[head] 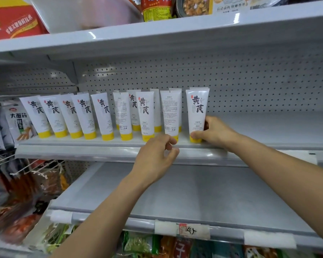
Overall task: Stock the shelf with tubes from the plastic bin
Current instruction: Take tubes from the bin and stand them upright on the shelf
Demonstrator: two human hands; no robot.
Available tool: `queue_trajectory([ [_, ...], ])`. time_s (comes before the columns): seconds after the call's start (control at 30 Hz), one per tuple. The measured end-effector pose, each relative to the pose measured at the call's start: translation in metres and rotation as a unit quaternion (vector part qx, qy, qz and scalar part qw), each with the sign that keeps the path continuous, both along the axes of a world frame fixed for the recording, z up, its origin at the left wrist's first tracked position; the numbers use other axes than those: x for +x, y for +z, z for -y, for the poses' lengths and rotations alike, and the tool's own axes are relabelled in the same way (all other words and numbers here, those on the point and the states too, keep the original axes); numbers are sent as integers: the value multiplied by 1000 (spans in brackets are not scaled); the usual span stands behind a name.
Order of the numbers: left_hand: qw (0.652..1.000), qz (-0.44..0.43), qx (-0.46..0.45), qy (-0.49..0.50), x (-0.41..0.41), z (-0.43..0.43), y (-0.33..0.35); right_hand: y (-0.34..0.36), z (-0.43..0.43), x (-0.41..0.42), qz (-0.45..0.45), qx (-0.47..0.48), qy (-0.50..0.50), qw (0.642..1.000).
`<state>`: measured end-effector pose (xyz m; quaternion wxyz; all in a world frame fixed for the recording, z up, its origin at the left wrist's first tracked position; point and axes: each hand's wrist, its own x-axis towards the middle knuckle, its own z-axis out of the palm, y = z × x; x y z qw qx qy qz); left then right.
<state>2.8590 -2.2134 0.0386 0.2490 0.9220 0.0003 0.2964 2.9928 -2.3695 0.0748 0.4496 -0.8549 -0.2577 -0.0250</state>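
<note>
Several white tubes with yellow caps stand cap-down in a row on the middle shelf [259, 125]. My right hand [213, 132] grips the rightmost tube [197, 108] low down, thumb at its yellow cap, fingers behind it. My left hand [157, 157] hovers in front of the shelf edge, below a back-facing tube [171, 112]; its fingers are loosely curled and hold nothing. The plastic bin is not in view.
The shelf right of the tubes is bare, backed by pegboard [250, 81]. A bare lower shelf [203, 192] juts out below my arms. Snack bags [17, 123] hang at the left. Boxes and a can [156, 8] sit on the top shelf.
</note>
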Motion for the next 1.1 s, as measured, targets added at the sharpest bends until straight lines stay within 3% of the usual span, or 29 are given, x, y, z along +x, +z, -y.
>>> queue_trajectory([
  [0.17, 1000, -3, -14, -10, -7, 6, 0, -4, 13, -16, 20, 24, -60, 998],
  [0.3, 999, 12, -37, -11, -29, 11, -3, -16, 34, -51, 145, 73, -75, 984],
  [0.5, 999, -25, -43, -3, -76, 14, -40, -56, 36, -111, 233, -42, 42, 971],
  [0.87, 979, -128, -84, 134, -205, -75, -126, -145, -33, -188, 115, -180, 207, 955],
  [1.0, 958, -250, -22, 142, -236, -123, -175, -180, -100, -213, 76, -205, 266, 939],
  [1.1, 934, -308, -70, 166, -257, -168, -219, -219, -164, -225, 39, -210, 308, 927],
])
